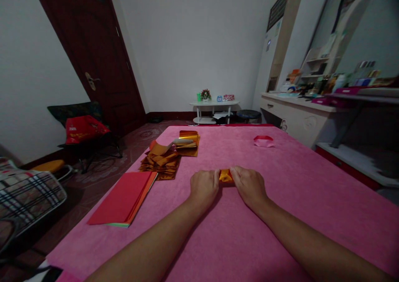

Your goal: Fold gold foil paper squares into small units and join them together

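Observation:
A small piece of shiny gold foil paper (225, 176) is held between my two hands, just above or on the pink cloth. My left hand (204, 185) is closed on its left end, thumb toward the middle. On the right end, my right hand (251, 186) grips the same paper in the same way. The paper looks folded, with its ends hidden by my fingers. To the left lie a pile of folded gold paper (162, 163) and a smaller stack of gold foil sheets (188, 142). Nearer me rests a stack of coloured paper (124, 199), red on top.
The pink cloth (280, 240) covers the table. A pink and red paper ring (263, 141) sits at the far right. Right of the table stands a dresser (299, 119) crowded with bottles. A chair with a red bag (85, 129) is at the left, near a door (90, 53).

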A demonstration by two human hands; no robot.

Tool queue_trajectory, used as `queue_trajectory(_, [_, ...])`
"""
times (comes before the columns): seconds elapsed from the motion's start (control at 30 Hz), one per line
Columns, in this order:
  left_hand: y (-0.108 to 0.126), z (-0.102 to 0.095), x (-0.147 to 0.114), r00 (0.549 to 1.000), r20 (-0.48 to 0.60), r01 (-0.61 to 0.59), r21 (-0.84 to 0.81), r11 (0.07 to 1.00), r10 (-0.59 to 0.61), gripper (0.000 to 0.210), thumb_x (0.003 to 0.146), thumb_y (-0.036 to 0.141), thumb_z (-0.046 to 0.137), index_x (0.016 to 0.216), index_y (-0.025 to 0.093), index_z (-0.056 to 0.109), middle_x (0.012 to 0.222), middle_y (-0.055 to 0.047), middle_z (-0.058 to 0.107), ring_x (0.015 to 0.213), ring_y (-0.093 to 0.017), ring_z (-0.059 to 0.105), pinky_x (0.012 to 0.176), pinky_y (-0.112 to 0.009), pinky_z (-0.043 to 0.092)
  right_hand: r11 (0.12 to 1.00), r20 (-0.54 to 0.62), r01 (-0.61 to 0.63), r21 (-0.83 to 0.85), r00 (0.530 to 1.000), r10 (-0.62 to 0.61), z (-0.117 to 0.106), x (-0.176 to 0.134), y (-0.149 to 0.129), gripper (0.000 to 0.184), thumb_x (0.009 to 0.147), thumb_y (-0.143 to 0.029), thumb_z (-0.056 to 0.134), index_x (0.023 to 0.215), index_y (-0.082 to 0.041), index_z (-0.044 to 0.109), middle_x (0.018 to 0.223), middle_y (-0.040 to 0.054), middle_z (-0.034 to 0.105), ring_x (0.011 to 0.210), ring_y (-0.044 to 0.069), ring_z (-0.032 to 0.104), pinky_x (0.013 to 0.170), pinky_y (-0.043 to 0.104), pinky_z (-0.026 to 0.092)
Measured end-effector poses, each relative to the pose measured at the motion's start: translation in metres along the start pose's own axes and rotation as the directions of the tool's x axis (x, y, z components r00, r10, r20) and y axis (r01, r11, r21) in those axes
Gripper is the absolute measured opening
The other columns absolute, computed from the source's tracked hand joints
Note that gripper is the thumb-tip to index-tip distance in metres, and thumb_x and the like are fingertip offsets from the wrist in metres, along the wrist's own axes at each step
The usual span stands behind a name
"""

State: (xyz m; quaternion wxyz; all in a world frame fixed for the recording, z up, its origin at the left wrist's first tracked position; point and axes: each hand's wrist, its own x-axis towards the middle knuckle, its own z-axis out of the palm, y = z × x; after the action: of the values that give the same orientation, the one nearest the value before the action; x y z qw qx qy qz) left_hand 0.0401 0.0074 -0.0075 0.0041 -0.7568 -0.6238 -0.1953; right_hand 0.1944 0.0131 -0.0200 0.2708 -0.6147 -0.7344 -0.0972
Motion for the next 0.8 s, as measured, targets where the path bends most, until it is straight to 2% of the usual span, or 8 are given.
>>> queue_trajectory(0.1, [-0.001, 0.001, 0.002, 1.0, -0.012, 0.021, -0.02, 1.0, -0.021, 0.058, 0.095, 0.042, 0.02, 0.087, 0.018, 0.072, 0.08, -0.011, 0.071, 0.071, -0.02, 0.063, 0.062, -0.028, 0.036, 0.994, -0.009, 0.106, -0.004, 0.994, -0.106, -0.001, -0.001, 0.0, 0.037, 0.092, -0.028, 0.033, 0.069, -0.019, 0.06, 0.064, 0.0028, 0.066, 0.056, 0.014, 0.057, 0.054, 0.027, 0.025])
queue_trajectory(0.23, [-0.005, 0.004, 0.004, 0.999, -0.048, -0.001, -0.088, 0.996, -0.003, 0.057, 0.095, 0.04, 0.021, 0.082, 0.018, 0.072, 0.075, -0.009, 0.071, 0.067, -0.018, 0.062, 0.06, -0.026, 0.034, 0.991, -0.042, 0.131, 0.015, 0.991, -0.13, -0.001, -0.002, 0.0, 0.037, 0.092, -0.028, 0.033, 0.069, -0.018, 0.06, 0.064, 0.0028, 0.065, 0.055, 0.013, 0.056, 0.054, 0.027, 0.025])
queue_trajectory(0.43, [-0.007, 0.006, 0.004, 0.997, -0.074, -0.018, -0.216, 0.976, 0.002, 0.059, 0.095, 0.043, 0.022, 0.074, 0.017, 0.071, 0.065, -0.006, 0.067, 0.057, -0.014, 0.056, 0.055, -0.025, 0.028, 0.99, -0.058, 0.069, 0.125, 0.996, -0.062, -0.002, -0.002, 0.001, 0.041, 0.093, -0.032, 0.031, 0.067, -0.018, 0.058, 0.061, 0.0027, 0.063, 0.054, 0.012, 0.054, 0.055, 0.025, 0.027])
queue_trajectory(0.57, [-0.008, 0.006, 0.003, 0.997, -0.074, -0.013, -0.293, 0.956, -0.009, 0.065, 0.095, 0.046, 0.017, 0.07, 0.016, 0.069, 0.063, -0.005, 0.065, 0.054, -0.013, 0.053, 0.052, -0.025, 0.024, 0.971, -0.014, -0.026, 0.236, 0.999, 0.03, -0.004, -0.001, 0.001, 0.045, 0.093, -0.04, 0.029, 0.062, -0.019, 0.055, 0.055, 0.0009, 0.057, 0.053, 0.012, 0.052, 0.054, 0.024, 0.028])
queue_trajectory(0.8, [-0.011, 0.005, 0.006, 0.993, -0.092, 0.041, -0.289, 0.956, -0.07, 0.063, 0.095, 0.045, 0.018, 0.073, 0.016, 0.07, 0.067, -0.006, 0.067, 0.057, -0.013, 0.055, 0.053, -0.024, 0.024, 0.972, 0.005, -0.051, 0.23, 0.999, 0.051, -0.004, 0.001, 0.001, 0.04, 0.092, -0.039, 0.033, 0.063, -0.02, 0.053, 0.056, -0.0001, 0.056, 0.053, 0.012, 0.052, 0.054, 0.023, 0.028])
